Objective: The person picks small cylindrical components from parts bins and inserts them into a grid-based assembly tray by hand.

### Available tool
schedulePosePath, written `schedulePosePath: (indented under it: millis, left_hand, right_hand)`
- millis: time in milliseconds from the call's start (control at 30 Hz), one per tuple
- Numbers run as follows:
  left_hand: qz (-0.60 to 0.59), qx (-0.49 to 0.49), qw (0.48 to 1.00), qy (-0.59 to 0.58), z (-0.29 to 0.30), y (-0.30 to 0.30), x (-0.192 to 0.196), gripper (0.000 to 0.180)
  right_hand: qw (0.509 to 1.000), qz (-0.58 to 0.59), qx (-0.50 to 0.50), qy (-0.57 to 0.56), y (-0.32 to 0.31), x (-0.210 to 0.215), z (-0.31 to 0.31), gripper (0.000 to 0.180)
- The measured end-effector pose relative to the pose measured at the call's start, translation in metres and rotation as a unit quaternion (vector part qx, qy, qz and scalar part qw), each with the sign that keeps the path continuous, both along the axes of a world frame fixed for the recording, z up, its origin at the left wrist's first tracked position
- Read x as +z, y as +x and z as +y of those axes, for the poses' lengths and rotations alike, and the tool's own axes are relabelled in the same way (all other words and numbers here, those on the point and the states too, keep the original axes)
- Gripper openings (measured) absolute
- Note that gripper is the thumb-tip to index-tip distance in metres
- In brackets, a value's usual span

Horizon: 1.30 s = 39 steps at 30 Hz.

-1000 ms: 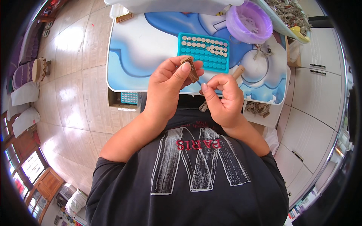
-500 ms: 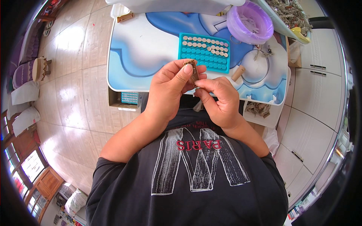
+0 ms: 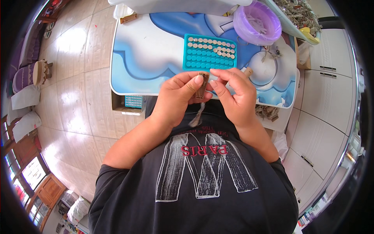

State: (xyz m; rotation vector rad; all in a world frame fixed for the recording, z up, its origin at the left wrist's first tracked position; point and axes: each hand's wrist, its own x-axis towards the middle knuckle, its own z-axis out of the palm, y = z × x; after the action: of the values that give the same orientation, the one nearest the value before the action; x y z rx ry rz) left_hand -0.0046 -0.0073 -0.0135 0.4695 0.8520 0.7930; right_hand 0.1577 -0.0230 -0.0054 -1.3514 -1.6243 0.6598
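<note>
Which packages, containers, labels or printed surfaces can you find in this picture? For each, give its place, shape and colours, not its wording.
Teal tray: flat rectangle with rows of round wells, on the table beyond the hands.
Purple bowl: round, translucent, far right of the table.
Table: top printed with blue and white curved shapes.
Small strip: narrow, brown, pinched between left hand and right hand.
Shirt print: large white letter shape with red lettering across it.

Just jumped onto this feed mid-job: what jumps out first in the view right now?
Both hands meet at the centre, the left hand and right hand pinching a small brown strip between their fingertips, above the near edge of the table. Just beyond lies a teal tray with rows of round pockets, partly filled with pale discs, on a blue-and-white tabletop. A purple bowl sits at the far right.
</note>
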Motion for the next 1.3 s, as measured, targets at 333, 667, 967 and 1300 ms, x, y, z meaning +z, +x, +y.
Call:
schedulePosePath:
  millis: [333, 667, 967, 1300]
  left_hand:
    - [0.030, -0.051, 0.998, -0.019, -0.003, 0.000, 0.003, 0.030]
    - [0.052, -0.029, 0.997, -0.058, 0.000, -0.002, -0.002, 0.030]
    - [-0.002, 0.002, 0.996, -0.089, 0.009, -0.001, -0.009, 0.028]
    - [-0.012, 0.014, 0.995, -0.096, 0.010, 0.001, -0.012, 0.025]
  right_hand:
    - [0.997, -0.048, 0.050, 0.015, 0.002, -0.002, 0.010, 0.009]
    - [0.974, -0.186, -0.092, 0.088, 0.034, -0.015, 0.029, 0.009]
    - [0.955, -0.262, -0.125, 0.064, 0.049, -0.039, 0.040, 0.011]
    - [0.986, -0.117, -0.001, 0.118, 0.008, -0.016, 0.025, 0.013]
